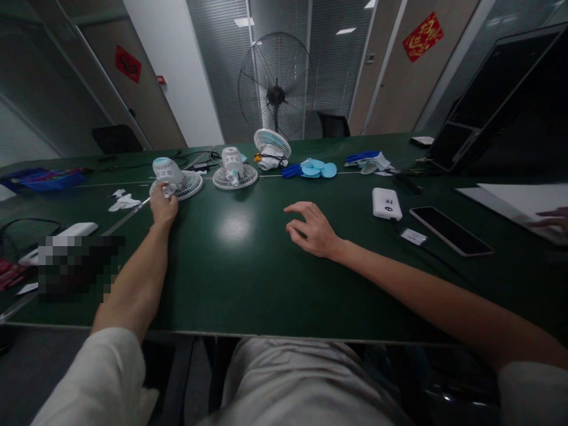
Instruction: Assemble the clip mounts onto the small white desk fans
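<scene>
My left hand (162, 207) reaches to the left side of the green table, its fingers closed round the neck of a small white fan (167, 169). That fan lies with its round grille down on the table and its motor housing up. Over the middle of the table my right hand (313, 229) is held with bent, spread fingers and nothing in them. A second white fan (232, 160) rests grille down to the right of the first. Behind it a third white fan (271, 148) leans back, with a dark cord around its base.
Light blue fan blades (318, 168) and blue-white gloves (368, 161) lie toward the back. On the right are a white power bank (386, 204), a phone (450, 231) and another person's hand (552, 219). A blue tray (53, 179) sits far left, and a large fan (276, 94) stands behind.
</scene>
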A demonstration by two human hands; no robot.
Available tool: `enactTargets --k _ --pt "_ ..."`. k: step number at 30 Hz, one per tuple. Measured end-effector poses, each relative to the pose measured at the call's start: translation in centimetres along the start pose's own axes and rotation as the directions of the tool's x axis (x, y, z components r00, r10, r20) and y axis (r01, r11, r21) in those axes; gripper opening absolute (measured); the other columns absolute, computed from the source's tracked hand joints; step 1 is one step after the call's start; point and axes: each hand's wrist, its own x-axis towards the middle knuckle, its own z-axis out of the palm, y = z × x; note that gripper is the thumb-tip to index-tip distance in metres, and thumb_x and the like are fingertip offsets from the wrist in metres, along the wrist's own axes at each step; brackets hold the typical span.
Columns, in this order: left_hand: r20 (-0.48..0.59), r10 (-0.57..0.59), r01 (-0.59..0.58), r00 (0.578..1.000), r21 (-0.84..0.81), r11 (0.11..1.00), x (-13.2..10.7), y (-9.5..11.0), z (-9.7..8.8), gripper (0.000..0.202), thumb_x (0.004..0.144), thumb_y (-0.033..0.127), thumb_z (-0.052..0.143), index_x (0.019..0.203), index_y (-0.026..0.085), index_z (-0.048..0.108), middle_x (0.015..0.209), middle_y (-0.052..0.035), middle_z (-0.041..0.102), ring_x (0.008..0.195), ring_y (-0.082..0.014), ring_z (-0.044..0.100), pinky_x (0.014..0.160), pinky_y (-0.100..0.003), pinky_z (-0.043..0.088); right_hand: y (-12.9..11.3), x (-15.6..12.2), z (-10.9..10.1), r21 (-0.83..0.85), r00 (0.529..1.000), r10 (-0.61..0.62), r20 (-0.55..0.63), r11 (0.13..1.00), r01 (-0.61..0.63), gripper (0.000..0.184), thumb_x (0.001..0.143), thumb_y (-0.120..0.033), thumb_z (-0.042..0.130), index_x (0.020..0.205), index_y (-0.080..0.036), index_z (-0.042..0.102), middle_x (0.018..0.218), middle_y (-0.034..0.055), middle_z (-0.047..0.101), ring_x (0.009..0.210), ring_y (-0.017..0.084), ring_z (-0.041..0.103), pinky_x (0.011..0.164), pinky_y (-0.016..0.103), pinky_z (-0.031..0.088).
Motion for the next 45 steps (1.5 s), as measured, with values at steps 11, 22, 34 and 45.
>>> enactTargets --k 11,22,34,45 --pt "-0.062 -0.038 0.05 0.997 0.21 0.976 -1.2 1.4 -0.7 0.045 0.101 0.032 0.061 0.144 0.018 0.057 0.134 -0.0139 0.043 0.113 -0.0291 0.042 0.098 -0.045 0.041 -0.1 0.1 0.1 0.005 1.0 0.002 -0.003 1.0 -0.002 0.01 0.098 -0.019 0.059 0.097 -0.021 0.069 0.135 0.0131 0.059 0.127 0.032 0.056 0.102 0.052 0.05" --pt "-0.033 0.116 -0.103 0.993 0.276 0.956 -1.4 2.5 -1.8 0.028 0.104 0.017 0.054 0.131 0.013 0.061 0.15 -0.0123 0.048 0.133 -0.0308 0.032 0.108 -0.048 0.033 -0.1 0.1 0.0 0.009 1.0 0.007 0.009 1.0 -0.007 0.01 0.098 -0.019 0.059 0.097 -0.019 0.069 0.135 0.0137 0.06 0.128 0.031 0.055 0.104 0.051 0.05" --pt "-0.055 0.109 -0.096 0.993 0.204 0.974 -0.7 3.0 -1.0 0.041 0.103 0.04 0.061 0.134 0.014 0.06 0.14 -0.0131 0.053 0.128 -0.0331 0.037 0.111 -0.053 0.032 -0.1 0.1 0.0 0.024 1.0 0.017 0.018 1.0 -0.018 0.011 0.098 -0.019 0.059 0.097 -0.022 0.07 0.135 0.012 0.059 0.128 0.031 0.055 0.105 0.053 0.05" --pt "-0.006 -0.096 0.096 0.995 0.019 0.995 -0.2 0.5 -0.6 0.046 0.101 0.015 0.052 0.144 0.01 0.036 0.132 -0.0119 0.051 0.103 -0.0193 0.056 0.098 -0.036 0.047 -0.1 0.1 0.0 0.042 1.0 0.016 0.023 0.999 -0.017 0.011 0.098 -0.019 0.059 0.098 -0.022 0.07 0.135 0.0122 0.06 0.127 0.032 0.055 0.103 0.054 0.051"
